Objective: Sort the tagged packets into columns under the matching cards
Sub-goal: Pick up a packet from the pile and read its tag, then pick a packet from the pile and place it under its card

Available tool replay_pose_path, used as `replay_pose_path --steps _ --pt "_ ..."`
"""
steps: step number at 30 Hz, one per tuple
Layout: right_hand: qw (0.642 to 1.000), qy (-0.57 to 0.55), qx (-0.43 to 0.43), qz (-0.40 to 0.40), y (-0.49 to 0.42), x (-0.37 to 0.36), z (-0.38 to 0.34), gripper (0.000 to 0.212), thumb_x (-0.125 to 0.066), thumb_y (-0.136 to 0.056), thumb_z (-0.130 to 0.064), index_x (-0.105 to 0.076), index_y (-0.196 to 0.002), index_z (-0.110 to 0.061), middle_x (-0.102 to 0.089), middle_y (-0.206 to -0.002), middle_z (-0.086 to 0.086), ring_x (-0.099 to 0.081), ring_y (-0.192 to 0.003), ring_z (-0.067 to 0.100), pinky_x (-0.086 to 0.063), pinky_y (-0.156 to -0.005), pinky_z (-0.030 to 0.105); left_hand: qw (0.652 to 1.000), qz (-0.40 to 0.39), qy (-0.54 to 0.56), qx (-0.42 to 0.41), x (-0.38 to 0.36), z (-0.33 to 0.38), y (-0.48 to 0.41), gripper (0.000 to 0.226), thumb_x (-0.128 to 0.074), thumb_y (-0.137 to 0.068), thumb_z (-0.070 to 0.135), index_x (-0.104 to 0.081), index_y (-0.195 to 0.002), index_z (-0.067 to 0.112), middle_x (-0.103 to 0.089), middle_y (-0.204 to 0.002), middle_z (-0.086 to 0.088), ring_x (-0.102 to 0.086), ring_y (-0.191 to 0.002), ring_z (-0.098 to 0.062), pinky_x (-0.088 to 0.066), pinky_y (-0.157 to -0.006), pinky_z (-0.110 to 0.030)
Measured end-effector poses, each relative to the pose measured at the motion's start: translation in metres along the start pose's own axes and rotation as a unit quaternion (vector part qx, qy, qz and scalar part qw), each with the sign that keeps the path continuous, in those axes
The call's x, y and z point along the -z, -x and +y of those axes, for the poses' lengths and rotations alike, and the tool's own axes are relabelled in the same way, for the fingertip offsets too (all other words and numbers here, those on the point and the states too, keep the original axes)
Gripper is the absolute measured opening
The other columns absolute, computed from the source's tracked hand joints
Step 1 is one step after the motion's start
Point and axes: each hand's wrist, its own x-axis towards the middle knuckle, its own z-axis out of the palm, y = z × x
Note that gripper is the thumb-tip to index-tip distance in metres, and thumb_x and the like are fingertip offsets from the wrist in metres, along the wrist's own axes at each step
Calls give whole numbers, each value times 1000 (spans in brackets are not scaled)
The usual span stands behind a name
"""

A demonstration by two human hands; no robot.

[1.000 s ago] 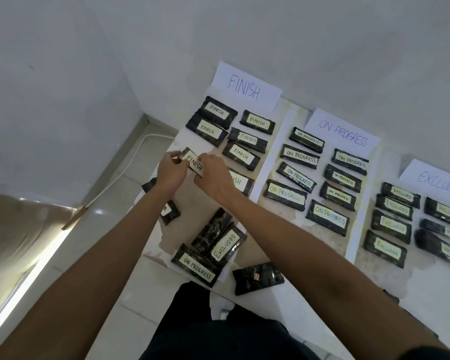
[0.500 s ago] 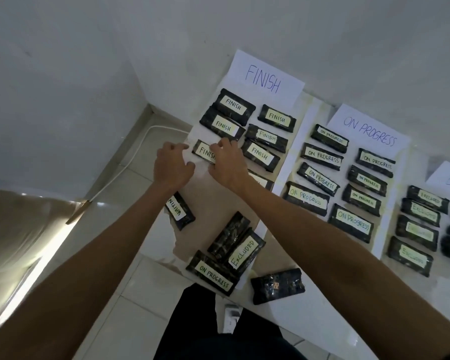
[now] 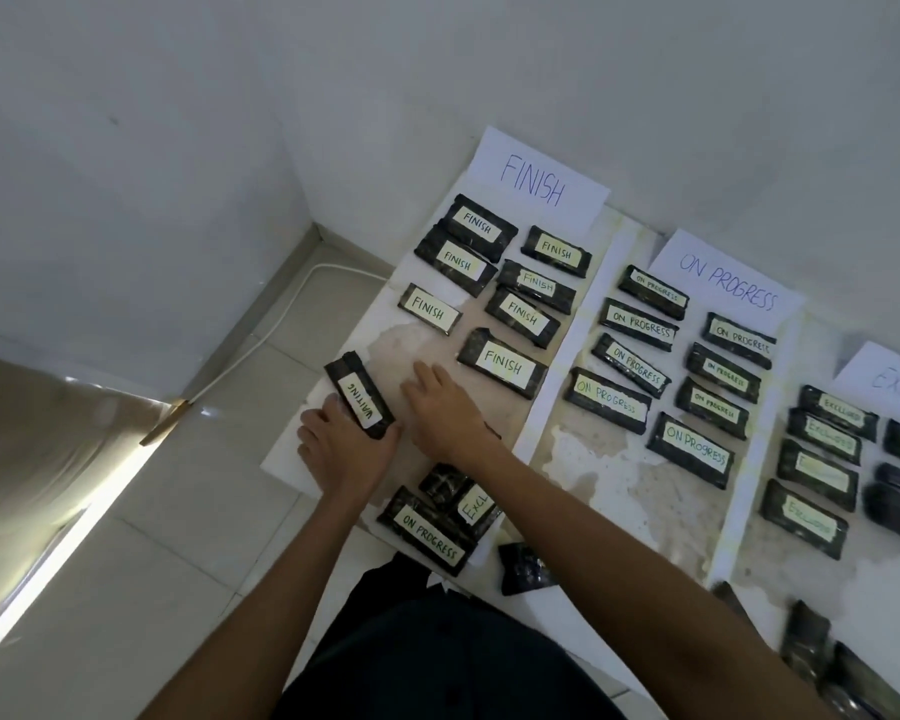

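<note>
The left hand (image 3: 341,452) grips the near end of a black foil packet tagged WAITING (image 3: 360,402), thumb on one long edge and fingers on the other, at the left edge of the white table (image 3: 640,491). Half a second earlier this packet lay untouched on the table beside the wrist. The right hand (image 3: 445,413) lies flat with straight fingers on the worn patch just beside it. It has left the black packet tagged FINISH (image 3: 430,310), which now lies released, third in the left column under the white paper card lettered FINISH (image 3: 536,184). The hands are near each other but apart. A heap of unsorted black packets (image 3: 432,527) lies at the front edge, under the right forearm.
</note>
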Motion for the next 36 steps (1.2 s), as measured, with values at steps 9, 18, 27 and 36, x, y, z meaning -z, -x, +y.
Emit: replay_pose_path --steps 9,18,27,36 --pt "993 -110 -4 38 14 4 13 54 -57 -79 -7 -46 -132 -10 -43 -136 15 -42 -124 31 -39 -102 40 994 -19 -52 -99 -1 2 -11 70 -68 -68 30 -40 -129 8 -47 -117 -18 -46 -103 -37 -41 -84 -44" --pt "854 -481 -189 60 33 10 25 61 -67 -84 -12 -41 -139 -19 -54 -119 7 -55 -97 15 -43 -76 18 948 -134 26 -288 19 -16 -22 65 -67 -63 -2 -55 -126 10 -52 -110 -11 -48 -100 -27 -46 -84 -36" --pt "916 -372 -126 82 71 -1 34 65 -76 -71 -9 -50 -130 -15 -45 -123 9 -49 -108 19 -44 -100 32 916 -208 155 -307 29 5 -7 63 -65 -61 -13 -61 -118 12 -58 -110 -6 -56 -101 -15 -48 -81 -14" --pt "919 -314 -146 187 123 -10 60 54 -73 -74 -15 -53 -124 -16 -50 -113 6 -51 -106 19 -47 -91 31 883 -207 56 -418 13 33 31 55 -72 -69 6 -56 -122 11 -51 -107 0 -53 -95 -13 -49 -80 -26"
